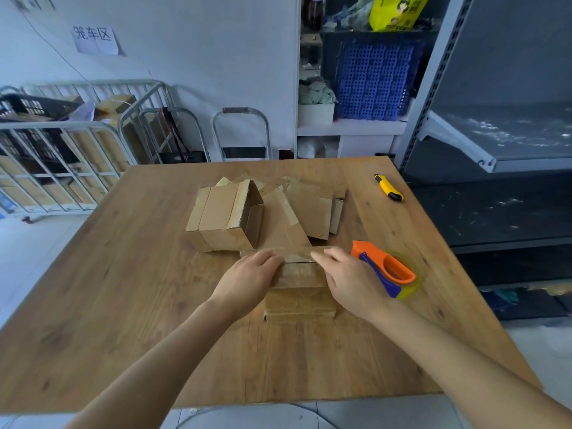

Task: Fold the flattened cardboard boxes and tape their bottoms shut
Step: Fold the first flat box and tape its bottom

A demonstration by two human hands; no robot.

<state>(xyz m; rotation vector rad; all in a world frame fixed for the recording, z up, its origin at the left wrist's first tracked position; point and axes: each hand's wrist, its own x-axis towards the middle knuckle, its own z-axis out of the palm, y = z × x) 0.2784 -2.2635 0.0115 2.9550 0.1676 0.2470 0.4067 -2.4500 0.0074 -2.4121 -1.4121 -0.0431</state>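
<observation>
Head view: A person's left hand (247,274) and right hand (349,281) press down on a small box (298,287) at the middle of a wooden table (123,289). A strip of clear tape (294,252) runs between the two sets of fingertips along the box's far edge. Both hands lie palm-down with fingers fairly straight and close together, flattening the tape rather than gripping anything. The fingertips point toward each other, with a short stretch of tape bare between them. The forearms reach in from the near edge, wrists low, converging on the box.

The step looks like sealing the bottom seam. Done well, the fingers would slide outward from the middle, rubbing out bubbles, then fold the overhanging ends down the sides with the box held against sliding.

An orange dispenser (387,269) lies just beyond the right knuckles, touching or nearly touching the hand. Beyond the fingertips sits a pile (235,218) of other boxes, some folded, some flat. A yellow knife (388,187) lies well beyond the right fingers.
</observation>
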